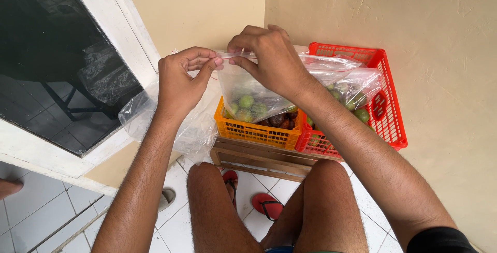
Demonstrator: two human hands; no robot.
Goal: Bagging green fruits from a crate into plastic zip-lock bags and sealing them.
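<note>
Beige walls meet in a corner behind the clear zip bag [253, 90] of green fruit, its top strip running level between my hands. Left grip [178, 79] and right grip [266, 53] both pinch that strip, above the orange basket [253, 131] and red basket [388, 103].

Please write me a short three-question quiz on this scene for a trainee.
1. True or false: both hands, left hand and right hand, pinch the top edge of the clear plastic bag.
2. What colour is the crate directly under that bag?
3. The bag holds: A) green fruits B) bread C) eggs.

Key: 1 true; 2 orange; 3 A.
</note>
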